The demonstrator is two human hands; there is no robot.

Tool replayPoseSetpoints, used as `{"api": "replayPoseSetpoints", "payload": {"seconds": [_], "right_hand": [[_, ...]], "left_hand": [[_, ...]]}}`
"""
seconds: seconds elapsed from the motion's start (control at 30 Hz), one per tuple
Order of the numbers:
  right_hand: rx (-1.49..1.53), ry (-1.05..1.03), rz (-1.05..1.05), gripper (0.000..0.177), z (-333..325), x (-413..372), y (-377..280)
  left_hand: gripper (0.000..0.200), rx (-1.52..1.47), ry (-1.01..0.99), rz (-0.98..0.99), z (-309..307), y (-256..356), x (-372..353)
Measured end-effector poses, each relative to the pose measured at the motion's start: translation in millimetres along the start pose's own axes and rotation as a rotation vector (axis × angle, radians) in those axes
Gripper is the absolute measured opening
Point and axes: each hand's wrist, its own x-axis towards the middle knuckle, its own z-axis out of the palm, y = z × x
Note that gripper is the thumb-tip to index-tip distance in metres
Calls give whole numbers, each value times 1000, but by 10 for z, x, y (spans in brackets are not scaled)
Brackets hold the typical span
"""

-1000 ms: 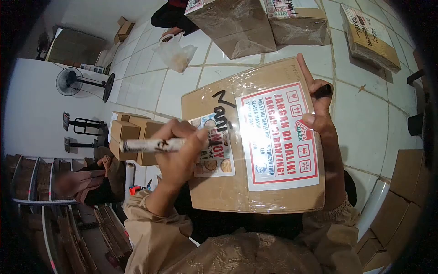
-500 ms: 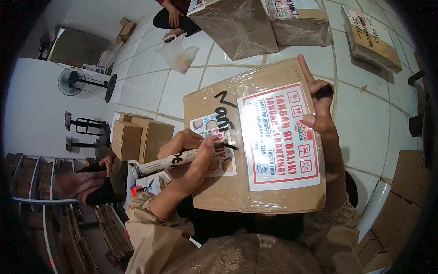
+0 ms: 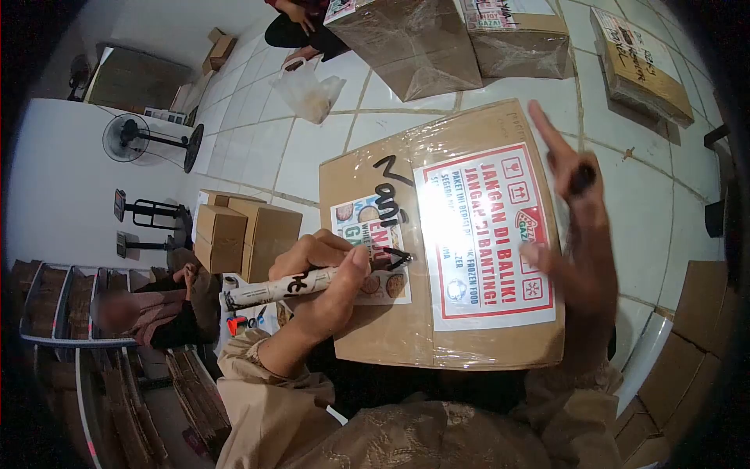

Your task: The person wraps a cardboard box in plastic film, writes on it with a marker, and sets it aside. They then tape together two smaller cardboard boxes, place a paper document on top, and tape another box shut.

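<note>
My left hand (image 3: 320,281) is closed around a white marker (image 3: 273,291) with dark writing on its barrel. The marker's tip rests at fresh black strokes on a taped cardboard box (image 3: 375,332), beside handwritten black letters (image 3: 387,191). A colourful label (image 3: 344,215) lies partly under that hand. On the box's right half is a white sticker with red print (image 3: 492,234). My right hand (image 3: 574,211), blurred, is at the box's right edge, its thumb over the sticker and index finger stretched out. A black marker cap (image 3: 582,179) sits in its curled fingers.
Large wrapped boxes (image 3: 414,55) and a flat parcel (image 3: 641,70) stand on the tiled floor ahead. A plastic bag (image 3: 308,94) lies near a seated person. Left are brown cartons (image 3: 246,234), a fan (image 3: 148,137), another person and racks of folded cardboard (image 3: 125,391).
My left hand has drawn further black strokes, and the marker tip has shifted slightly. My right hand has moved a little to the right, its index finger coming off the box's corner.
</note>
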Motion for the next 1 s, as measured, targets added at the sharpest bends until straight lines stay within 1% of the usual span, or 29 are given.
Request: {"api": "replayPoseSetpoints", "payload": {"seconds": [0.03, 0.07, 0.1, 0.13, 0.17, 0.2, 0.23, 0.27, 0.3, 0.33, 0.37, 0.43, 0.5, 0.53, 0.57, 0.63, 0.67, 0.73, 0.87, 0.93, 0.97, 1.0], "right_hand": [[-214, -77, 10, 61, -54, -57, -249], [-398, -253, -68, 52, -103, -65, -504], [-469, -463, -142, 44, -93, -73, -682], [-474, -625, -204, 37, -27, -117, -820], [-462, -718, -239, 31, 62, -186, -904], [-427, -750, -243, 20, 209, -291, -946], [-427, -750, -245, 20, 332, -358, -947], [-509, -671, -251, 16, 450, -418, -923], [-588, -590, -256, 16, 546, -471, -896], [-620, -522, -238, 16, 611, -515, -873], [-622, -520, -242, 16, 644, -531, -877], [-728, -482, -277, 17, 695, -556, -888], [-755, -466, -268, 17, 772, -573, -904], [-780, -452, -263, 17, 800, -587, -900], [-778, -453, -262, 17, 820, -611, -880], [-818, -421, -298, 18, 859, -649, -837], [-817, -422, -297, 18, 871, -658, -833], [-822, -411, -286, 20, 904, -670, -831], [-849, -383, -287, 20, 951, -699, -832], [-844, -377, -278, 18, 958, -702, -834], [-844, -375, -275, 18, 956, -703, -831], [-841, -376, -277, 18, 956, -706, -830]], "left_hand": [[24, 38, 6, -8, 11, 13, 21], [23, 76, 12, -17, 21, 17, 32], [23, 76, 13, -20, 32, 13, 37], [22, 96, -19, -16, 43, 11, 42], [22, 115, -51, -11, 47, 10, 46], [22, 115, -48, -9, 37, 1, 53], [21, 85, -81, 33, 17, -18, 57], [19, 55, -114, 79, 1, -30, 60], [19, 56, -113, 83, -8, -30, 48], [19, -84, -10, -53, -19, -25, 29], [19, -225, 93, -187, -25, -19, 18], [19, -273, 60, -214, -19, 45, 8], [20, -178, -15, -223, -7, 81, -55], [18, -32, -51, -149, -6, 74, -70], [18, -31, -51, -150, -1, 77, -73], [16, 21, -94, -15, 22, 79, -52], [16, 22, -95, -16, 52, 67, -37], [18, 107, -165, 203, 108, 35, -15], [18, 164, -199, 168, 33, 70, -45], [19, 198, -116, 46, -12, 76, -103], [19, 198, -119, 46, -25, 64, -115], [18, 137, -75, 44, -41, 47, -132]]}}
